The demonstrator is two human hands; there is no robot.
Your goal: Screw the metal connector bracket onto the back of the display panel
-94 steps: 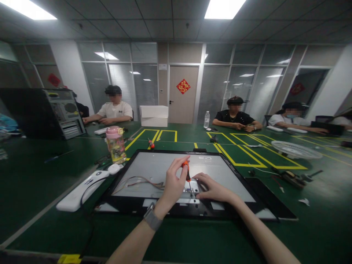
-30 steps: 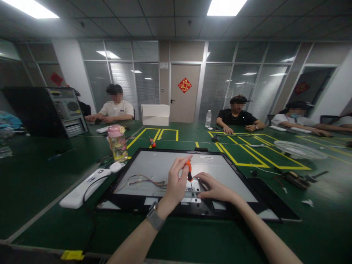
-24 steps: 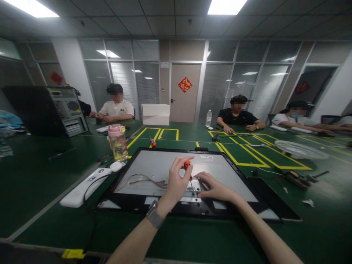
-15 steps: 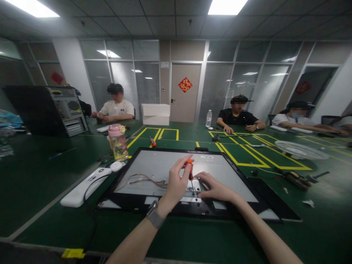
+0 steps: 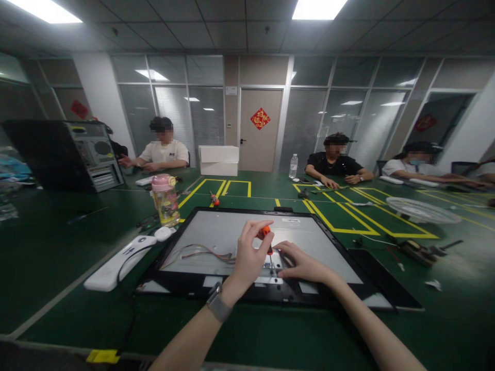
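My left hand point(image 5: 249, 252), with a watch on the wrist, is closed around the orange handle of a screwdriver point(image 5: 265, 232). The screwdriver stands nearly upright, its thin shaft pointing down at a small metal bracket point(image 5: 274, 281) on the back of a flat display panel point(image 5: 309, 242). Beside the shaft, my right hand point(image 5: 296, 262) rests at the bracket with thumb and fingers apart, the fingertips close to the screwdriver. Thin coloured wires point(image 5: 204, 252) run across the panel left of my hands. What the tip meets is too small to make out.
Left of the panel lie a white power strip point(image 5: 119, 263) and a pink-lidded bottle point(image 5: 165, 201). A black computer case point(image 5: 50, 154) stands farther left. A second screwdriver point(image 5: 215, 200) lies behind the panel, a dark tool point(image 5: 419, 252) on the right. Several people sit across the table.
My left hand's fingers have shifted around the screwdriver handle, and the handle's visible part looks turned. My right hand has stayed in place.
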